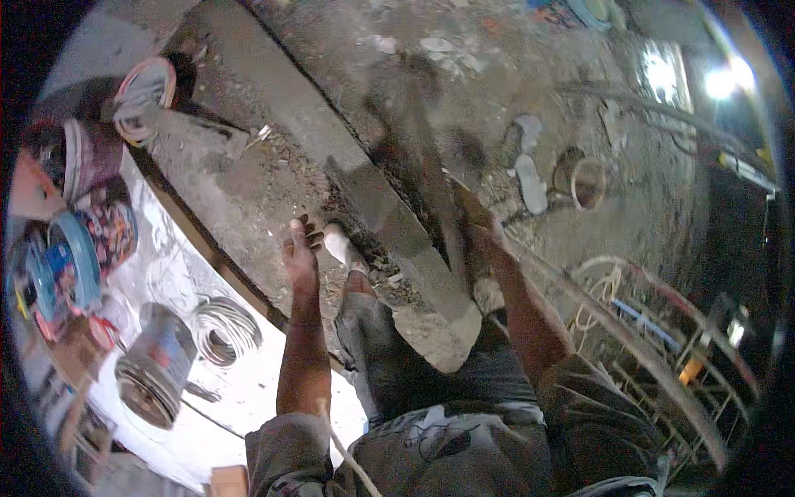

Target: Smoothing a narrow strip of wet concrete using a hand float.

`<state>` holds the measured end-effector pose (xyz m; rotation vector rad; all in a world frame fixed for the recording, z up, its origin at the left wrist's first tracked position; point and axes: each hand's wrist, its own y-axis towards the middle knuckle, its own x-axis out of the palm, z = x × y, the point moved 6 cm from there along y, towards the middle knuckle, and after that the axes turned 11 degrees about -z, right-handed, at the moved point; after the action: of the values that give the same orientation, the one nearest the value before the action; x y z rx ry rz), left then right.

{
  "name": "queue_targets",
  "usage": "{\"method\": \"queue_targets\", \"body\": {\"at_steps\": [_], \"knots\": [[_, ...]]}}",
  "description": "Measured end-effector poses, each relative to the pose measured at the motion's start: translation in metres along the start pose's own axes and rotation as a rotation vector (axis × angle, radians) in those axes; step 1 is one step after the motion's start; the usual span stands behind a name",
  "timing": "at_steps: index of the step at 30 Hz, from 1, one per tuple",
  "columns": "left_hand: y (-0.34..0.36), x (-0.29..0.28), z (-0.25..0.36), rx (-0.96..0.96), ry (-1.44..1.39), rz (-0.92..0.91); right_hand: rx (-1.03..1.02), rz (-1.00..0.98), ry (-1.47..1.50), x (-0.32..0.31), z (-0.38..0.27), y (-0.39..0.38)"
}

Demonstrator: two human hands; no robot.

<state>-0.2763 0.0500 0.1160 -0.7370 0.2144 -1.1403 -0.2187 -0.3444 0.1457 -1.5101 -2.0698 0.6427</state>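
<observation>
My left hand [301, 245] hangs over the dirt floor with its fingers apart and nothing in it. Just beyond it is my foot in a pale shoe [339, 242]. A long, flat grey piece like a plank [310, 124] slants from the far left down to my waist. To the right of its near part, my right hand [474, 214] is reaching forward, blurred and in shadow. It is against or beside a dark upright strip [447, 224]; whether it grips this cannot be made out.
On the left stand a grey bucket [157, 364], a coil of pale cable [225, 331], blue round containers [74, 257] and a dusty bucket [145, 99]. On the right are a curved metal frame [646, 356], a round-mouthed container [588, 184] and a pale sandal [532, 184]. A bright lamp [719, 84] shines behind.
</observation>
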Motion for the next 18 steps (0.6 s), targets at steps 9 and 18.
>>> {"method": "queue_targets", "body": {"at_steps": [9,18], "knots": [[-0.035,0.100,-0.147,-0.113,-0.044,0.261,0.070,-0.240,-0.740,-0.101,0.188,0.156],[-0.029,0.158,-0.303,-0.304,0.188,-0.032,-0.001,-0.205,-0.885,-0.024,0.240,0.271]]}}
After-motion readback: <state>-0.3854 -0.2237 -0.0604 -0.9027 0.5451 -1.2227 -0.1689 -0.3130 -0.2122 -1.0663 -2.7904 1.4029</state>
